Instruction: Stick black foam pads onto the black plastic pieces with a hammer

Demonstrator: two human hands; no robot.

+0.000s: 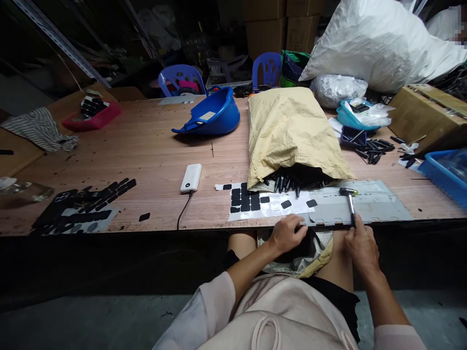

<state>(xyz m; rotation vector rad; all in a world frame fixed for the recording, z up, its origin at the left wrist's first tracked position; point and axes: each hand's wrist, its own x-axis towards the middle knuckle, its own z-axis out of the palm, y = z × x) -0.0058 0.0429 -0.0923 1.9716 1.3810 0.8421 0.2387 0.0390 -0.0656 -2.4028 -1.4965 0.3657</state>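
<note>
We grip 1 hammer (351, 206) by the handle in our right hand (363, 247); its head is over the grey board (372, 206) on the table (160, 146). Our left hand (286, 236) is at the table's front edge, fingers curled; we cannot tell whether it grasps anything. The white sheet (275, 211), bearing black patches (245, 200), lies left of the board. Behind them, the yellow sack (292, 131) opens toward us, with black parts (286, 183) at its mouth.
</note>
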